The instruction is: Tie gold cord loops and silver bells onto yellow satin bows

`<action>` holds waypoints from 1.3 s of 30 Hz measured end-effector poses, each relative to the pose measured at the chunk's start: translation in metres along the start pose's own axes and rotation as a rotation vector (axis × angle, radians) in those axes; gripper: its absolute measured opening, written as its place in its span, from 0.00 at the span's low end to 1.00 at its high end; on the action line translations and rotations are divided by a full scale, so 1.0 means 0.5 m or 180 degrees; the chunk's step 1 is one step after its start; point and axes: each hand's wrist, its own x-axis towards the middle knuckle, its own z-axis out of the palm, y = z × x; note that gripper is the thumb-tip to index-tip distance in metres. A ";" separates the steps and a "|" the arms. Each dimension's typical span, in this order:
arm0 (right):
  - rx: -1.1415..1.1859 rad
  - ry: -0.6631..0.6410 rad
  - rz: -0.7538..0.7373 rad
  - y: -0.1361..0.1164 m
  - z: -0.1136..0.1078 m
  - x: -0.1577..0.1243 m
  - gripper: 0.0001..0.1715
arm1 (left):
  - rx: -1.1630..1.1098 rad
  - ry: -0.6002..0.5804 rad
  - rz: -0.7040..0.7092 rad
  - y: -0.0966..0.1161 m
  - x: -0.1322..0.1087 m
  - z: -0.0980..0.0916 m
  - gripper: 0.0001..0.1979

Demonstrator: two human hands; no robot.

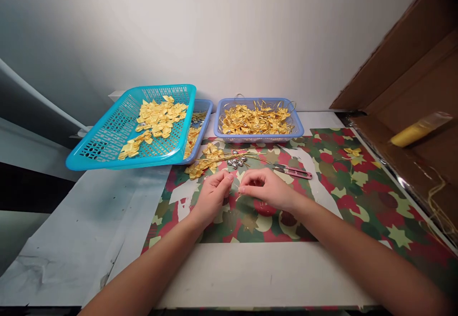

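Small piece (235, 185) is held between the two sets of fingertips, mid-bench over the patterned sheet; too tiny to tell what it is. Left hand (212, 195) has thumb & forefinger pinched on it, other fingers curled under. Right hand (267, 189) pinches it from the right side, knuckles up. The hands nearly touch at the tips.

Just far of the hands is a cluster of silver bells (236, 163) w/ thin gold cords (246, 155) lying by them, & a loose heap of yellow bows (203, 162) left of the bells. Pink snips (294, 171) lie right of the bells, flat on the sheet (358, 196) (red, green & cream, star shapes). One stray bow (352, 152) lies further right.

On the far side is a blue basket (296, 127) of gold bows w/ loops. Left of it a teal basket (107, 139) of plain yellow bows, tilted, rests on a second blue basket (206, 115). At the right is a cardboard box (411, 68) w/ a yellow roll (418, 130) in clear wrap. White bench (257, 273) top shows at the near edge.
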 end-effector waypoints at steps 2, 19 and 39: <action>0.0166 -0.0085 0.0190 -0.002 -0.001 0.000 0.08 | 0.0003 0.0048 -0.0008 0.000 0.002 -0.002 0.22; 0.0440 -0.0074 0.0445 -0.007 -0.007 -0.001 0.08 | 0.1002 0.0148 0.0669 0.009 -0.007 -0.007 0.12; 0.0476 0.0181 0.0562 -0.009 -0.009 -0.001 0.09 | 0.2387 0.0758 0.2624 0.013 -0.018 -0.006 0.04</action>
